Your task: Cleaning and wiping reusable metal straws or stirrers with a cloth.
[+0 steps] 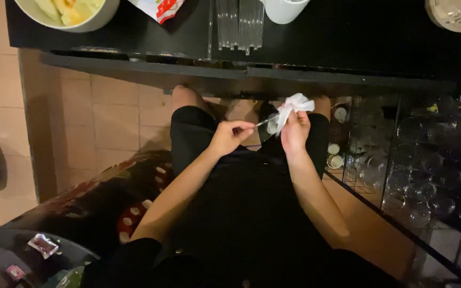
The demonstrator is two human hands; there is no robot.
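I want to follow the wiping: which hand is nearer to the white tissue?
Right. The right hand grips the white tissue; the left hand holds the utensil's handle, apart.

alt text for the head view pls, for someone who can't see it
Seen from above, a seated person's left hand holds a thin metal utensil by its handle while the right hand wraps its end in a crumpled white tissue. A black counter lies ahead, and a rack of glasses stands at right.

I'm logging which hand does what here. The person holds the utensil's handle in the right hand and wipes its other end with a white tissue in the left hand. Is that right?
Not quite: the hands are swapped. In the head view, the left hand holds the utensil by its handle, and the right hand wipes its other end with the white tissue.
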